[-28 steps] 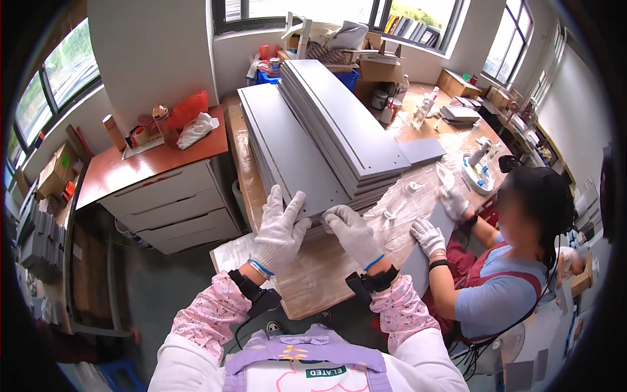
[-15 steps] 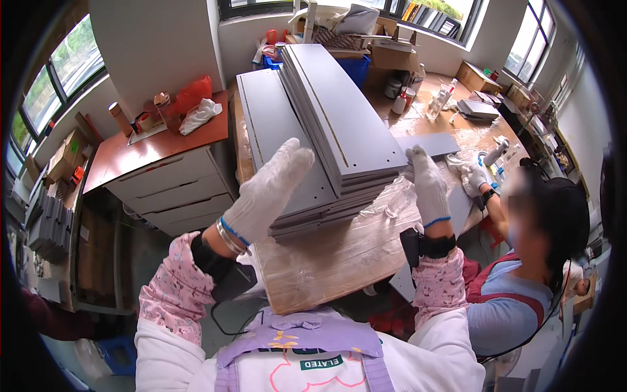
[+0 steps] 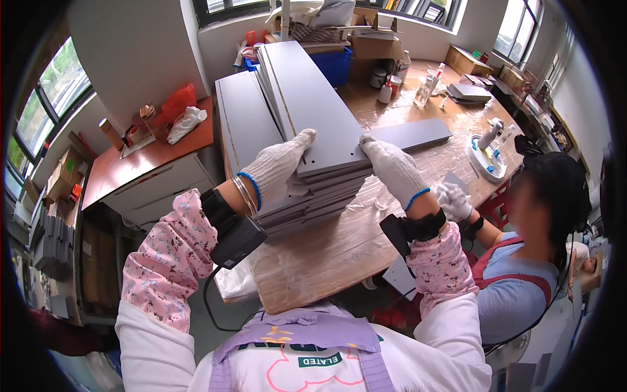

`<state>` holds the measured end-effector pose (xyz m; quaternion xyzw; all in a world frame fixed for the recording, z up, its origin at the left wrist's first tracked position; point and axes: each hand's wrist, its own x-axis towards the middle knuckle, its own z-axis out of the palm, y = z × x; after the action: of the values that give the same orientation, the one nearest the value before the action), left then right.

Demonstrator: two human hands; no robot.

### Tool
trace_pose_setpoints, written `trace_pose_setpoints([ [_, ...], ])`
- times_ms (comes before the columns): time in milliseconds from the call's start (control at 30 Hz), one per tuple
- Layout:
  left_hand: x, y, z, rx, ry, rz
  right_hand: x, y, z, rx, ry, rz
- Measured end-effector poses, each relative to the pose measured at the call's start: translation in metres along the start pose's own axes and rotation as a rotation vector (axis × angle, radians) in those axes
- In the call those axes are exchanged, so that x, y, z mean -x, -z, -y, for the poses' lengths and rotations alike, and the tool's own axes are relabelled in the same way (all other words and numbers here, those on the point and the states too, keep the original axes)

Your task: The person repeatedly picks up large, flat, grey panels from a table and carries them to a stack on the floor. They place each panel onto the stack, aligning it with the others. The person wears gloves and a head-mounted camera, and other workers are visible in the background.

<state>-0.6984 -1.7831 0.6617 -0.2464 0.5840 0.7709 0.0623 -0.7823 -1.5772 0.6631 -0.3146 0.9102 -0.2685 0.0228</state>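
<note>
Long grey panels lie in two side-by-side stacks on the wooden table (image 3: 307, 277). The top grey panel (image 3: 313, 98) of the right, taller stack has a narrow slot along its left side and small holes near its front end. My left hand (image 3: 271, 170), in a white knit glove, grips this panel at its front left corner, thumb over the top. At the opposite front corner, my gloved right hand (image 3: 395, 168) holds the right edge. The undersides of both grips are hidden. The lower panel stack (image 3: 248, 111) stands left of it.
To my right a co-worker (image 3: 516, 261) sits close, one gloved hand (image 3: 454, 199) near my right forearm. Another grey panel (image 3: 411, 132) lies beyond my right hand. Bottles (image 3: 424, 88) and a white round holder (image 3: 486, 160) stand farther right. A drawer cabinet (image 3: 163, 189) is at left.
Both my hands have come inward from beside the stack onto the top panel's front corners. The co-worker's hand has drawn back toward their body. The view has shifted slightly.
</note>
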Motion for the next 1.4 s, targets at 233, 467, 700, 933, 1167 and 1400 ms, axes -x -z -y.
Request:
trace_pose_setpoints([
  [233,-0.004,0.007,0.001,-0.013,-0.033,-0.017,0.002,-0.005,-0.014,-0.162,0.206,0.024],
  [467,0.011,0.004,-0.003,0.011,-0.022,-0.015,-0.005,-0.011,-0.011,-0.227,0.165,0.067],
  [700,0.015,0.011,0.006,0.043,-0.012,0.018,0.015,-0.013,-0.002,-0.36,0.009,0.143],
  [933,0.059,0.031,0.026,0.068,0.02,0.113,0.055,-0.026,-0.019,-0.663,0.283,0.25],
  [1167,0.137,0.051,0.05,0.074,0.045,0.098,0.048,-0.077,-0.002,-1.063,0.099,0.476],
  [1400,0.197,0.097,0.068,0.034,0.115,0.131,0.062,-0.079,0.065,-1.251,-0.318,0.546],
])
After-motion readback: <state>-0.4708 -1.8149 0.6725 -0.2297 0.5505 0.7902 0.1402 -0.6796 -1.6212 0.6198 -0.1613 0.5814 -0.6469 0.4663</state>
